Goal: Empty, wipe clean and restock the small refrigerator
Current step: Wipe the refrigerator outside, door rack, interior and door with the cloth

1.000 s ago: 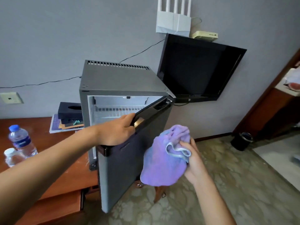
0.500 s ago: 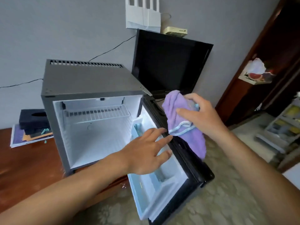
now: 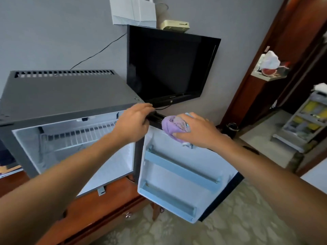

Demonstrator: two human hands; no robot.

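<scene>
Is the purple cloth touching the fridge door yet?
Touching: the head view shows the right hand pressing the purple cloth against the fridge door at its top edge.

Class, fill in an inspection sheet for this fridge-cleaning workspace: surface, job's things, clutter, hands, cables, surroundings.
Surface: reddish-brown wooden desk carries the fridge.
Job's things: small grey refrigerator, door wide open, wire shelf and door racks bare; crumpled purple cloth on the door's top edge.
Clutter: papers at far left.
Hands: left hand grips the door's top edge; right hand presses the cloth.
Cables: black wire along the wall.
Surroundings: black wall television, white router, patterned floor.
</scene>
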